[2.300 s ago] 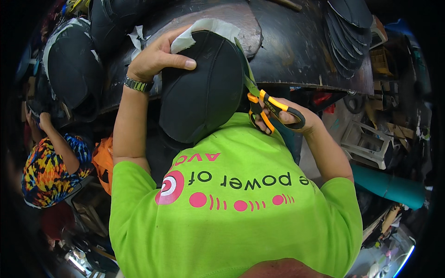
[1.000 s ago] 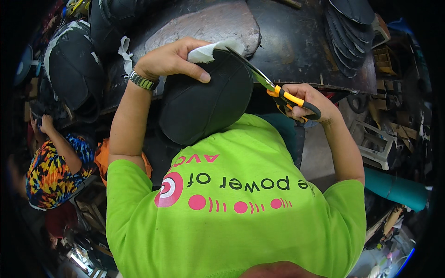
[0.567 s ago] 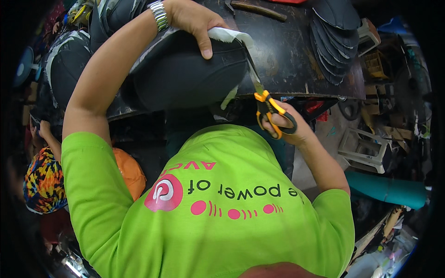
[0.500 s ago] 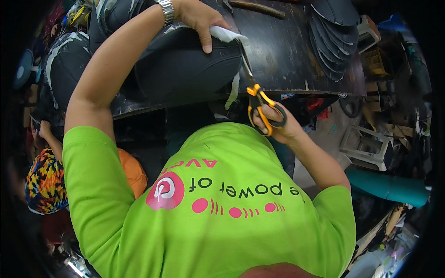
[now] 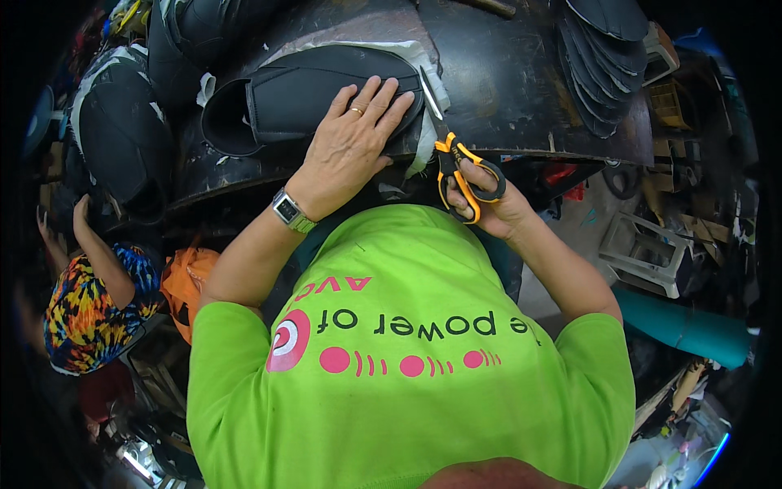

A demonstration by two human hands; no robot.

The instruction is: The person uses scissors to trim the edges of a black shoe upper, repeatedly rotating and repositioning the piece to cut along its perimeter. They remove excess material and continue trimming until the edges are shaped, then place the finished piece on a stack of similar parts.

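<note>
A black shoe upper point(image 5: 297, 81) lies on the dark table, its round opening to the left and white lining point(image 5: 430, 72) sticking out around the rounded right end. My left hand point(image 5: 352, 130) rests flat on top, fingers stretched across the upper toward that end. In my right hand point(image 5: 495, 202) is a pair of scissors point(image 5: 453, 153) with orange-and-black handles. Their blades point away from me, lying along the lining beside the rounded end. A loose strip of lining point(image 5: 423, 148) hangs at the table's near edge, next to the blades.
Another black upper point(image 5: 122, 122) with white edging lies at the left. Overlapping black pieces point(image 5: 599, 69) are stacked at the right. Beyond the table's right side are a white stool point(image 5: 648, 253) and a teal roll point(image 5: 684, 326). Another person's arm point(image 5: 102, 244) shows at left.
My left hand has come from the upper's far side down to its near side and now lies flat on it. The upper has turned flatter on the table, while the scissors stay near its right end.
</note>
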